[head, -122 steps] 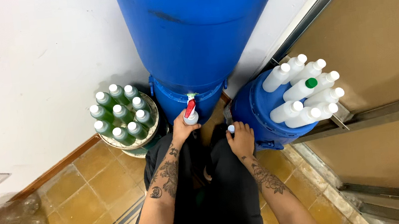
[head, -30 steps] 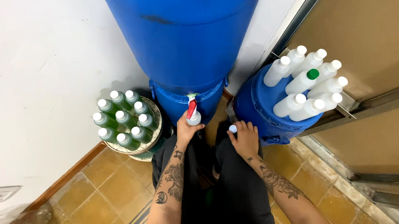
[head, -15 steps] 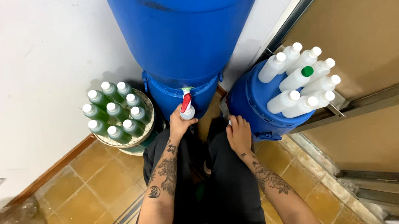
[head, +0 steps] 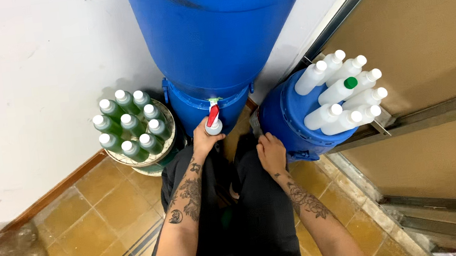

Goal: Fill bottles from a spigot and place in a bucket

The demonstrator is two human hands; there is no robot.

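Tap (head: pixel 213 118) with a red lever and white body juts from the base of the big blue drum (head: pixel 217 32) at the centre of the frame, and the left hand (head: pixel 205 142) is closed around its underside — fingers curled up against the white spout. Right hand (head: pixel 271 153) rests just right of centre with its fingers bent loosely (whether it holds anything I cannot tell), touching the side of a smaller blue barrel (head: pixel 287 121) topped with white bottles (head: pixel 341 95). Green bottles with white caps (head: pixel 130 127) stand packed in a round tub at centre left — near the tap, apart from both hands.

barrel (head: pixel 216 26) behind tap (head: pixel 213 118); bottles in basket (head: pixel 146 161) left, bucket (head: pixel 287 121) right
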